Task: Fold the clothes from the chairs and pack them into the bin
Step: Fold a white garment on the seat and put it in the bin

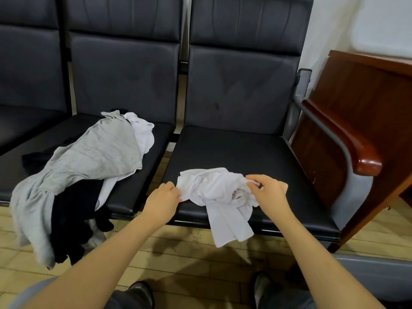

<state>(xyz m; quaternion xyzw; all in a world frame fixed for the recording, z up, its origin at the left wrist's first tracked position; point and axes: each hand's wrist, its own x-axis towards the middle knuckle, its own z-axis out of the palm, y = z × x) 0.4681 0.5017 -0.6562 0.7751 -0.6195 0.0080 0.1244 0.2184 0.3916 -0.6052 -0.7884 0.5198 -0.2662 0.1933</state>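
The white garment (219,192) is lying crumpled at the front edge of the right-hand chair seat (234,148), one end hanging over that edge toward the floor. Its bunched body is running left to right across the seat front, directly between the hands. The left hand (163,198) is pinching its left edge; the right hand (268,189) is pinching cloth at its right end. Both are equally near, so spreading it likely means drawing the hands apart along the seat front. The bin isn't visible.
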